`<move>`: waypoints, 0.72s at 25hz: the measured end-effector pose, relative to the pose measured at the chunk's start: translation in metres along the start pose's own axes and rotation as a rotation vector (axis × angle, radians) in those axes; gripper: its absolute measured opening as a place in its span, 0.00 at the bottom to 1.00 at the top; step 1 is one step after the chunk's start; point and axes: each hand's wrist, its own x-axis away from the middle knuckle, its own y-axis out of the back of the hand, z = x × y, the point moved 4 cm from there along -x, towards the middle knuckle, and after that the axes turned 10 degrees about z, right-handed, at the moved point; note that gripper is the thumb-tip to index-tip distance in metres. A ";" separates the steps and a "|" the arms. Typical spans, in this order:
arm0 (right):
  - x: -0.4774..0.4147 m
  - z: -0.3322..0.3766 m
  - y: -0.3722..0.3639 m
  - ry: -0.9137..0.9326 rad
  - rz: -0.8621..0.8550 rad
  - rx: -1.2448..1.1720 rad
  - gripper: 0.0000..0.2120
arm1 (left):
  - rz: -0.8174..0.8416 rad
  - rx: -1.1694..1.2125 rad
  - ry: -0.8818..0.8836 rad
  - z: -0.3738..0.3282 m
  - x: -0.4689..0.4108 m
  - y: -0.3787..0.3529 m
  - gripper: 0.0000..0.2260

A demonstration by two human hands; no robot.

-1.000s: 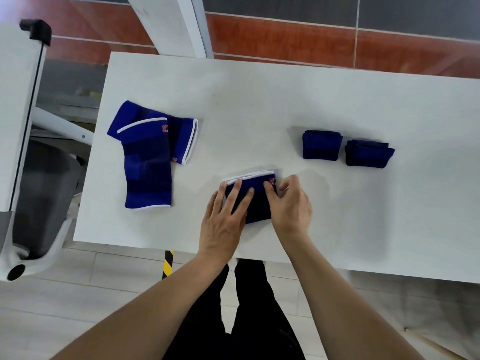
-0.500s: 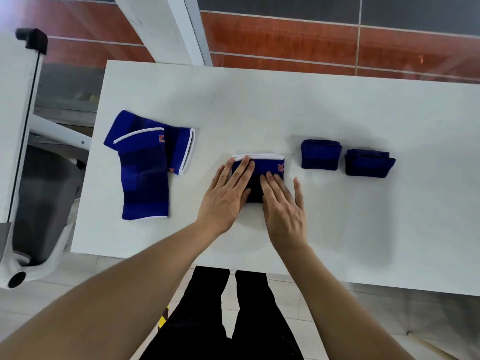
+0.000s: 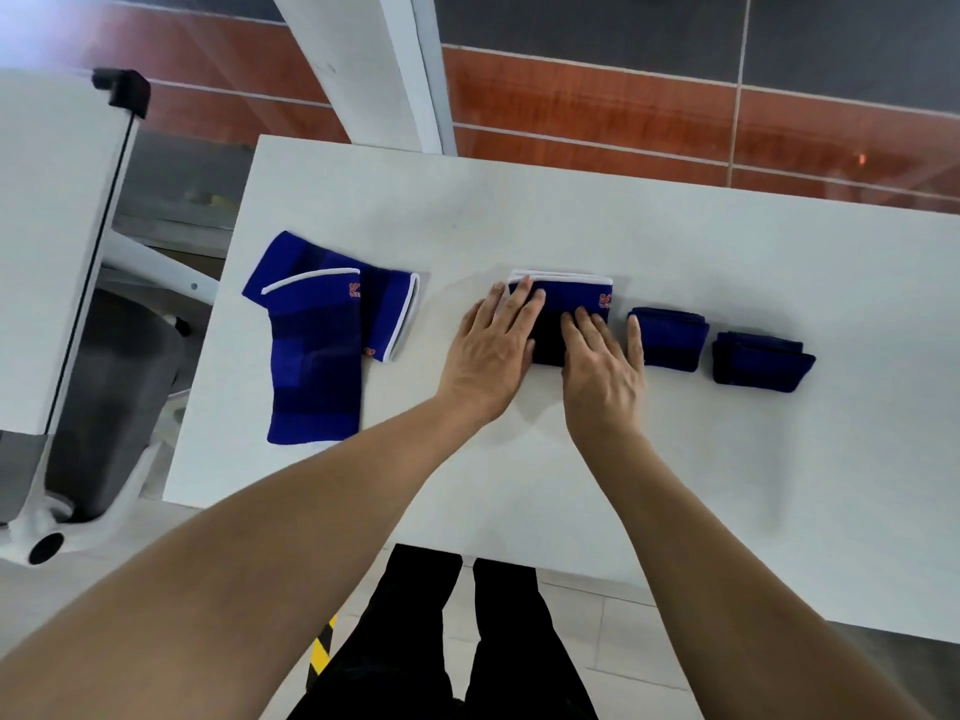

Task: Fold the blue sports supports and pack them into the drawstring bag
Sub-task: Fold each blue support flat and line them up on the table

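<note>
We press both hands flat, fingers spread, on a folded blue support (image 3: 569,309) near the middle of the white worktop (image 3: 675,241). Our left hand (image 3: 491,350) lies with its fingers over the left end of that support, palm partly on the bare surface; our right hand (image 3: 602,361) covers the near right part, its thumb reaching out beside the next piece. Neither hand grips anything (both lie open, palms down). The support under us shows a white trim along its far edge and a small orange logo at its right end.

Just to the right sits a smaller folded support (image 3: 670,340), and further right, apart from it, a second small folded support (image 3: 761,363). To the left, well apart from our hands, two unfolded supports (image 3: 317,345) lie overlapping: a long one running near to far, and under it a shorter one sticking out to the right with a white-trimmed end.

We cannot see the drawstring bag here
</note>
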 end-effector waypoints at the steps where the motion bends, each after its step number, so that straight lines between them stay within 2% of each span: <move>1: 0.000 0.001 0.000 -0.004 0.010 -0.002 0.25 | -0.035 0.019 0.004 0.006 0.013 0.000 0.25; 5: 0.004 0.014 0.003 -0.035 -0.017 -0.057 0.28 | -0.167 0.064 0.203 0.060 0.081 0.000 0.25; 8: 0.013 0.056 0.002 0.097 -0.048 -0.148 0.29 | -0.191 0.082 0.387 0.096 0.126 -0.004 0.26; 13: 0.013 0.150 -0.012 0.425 0.223 -0.098 0.33 | -0.057 0.183 0.553 0.127 0.164 -0.030 0.29; 18: 0.009 0.179 -0.031 0.544 0.423 0.049 0.33 | -0.040 0.167 0.652 0.147 0.181 -0.033 0.28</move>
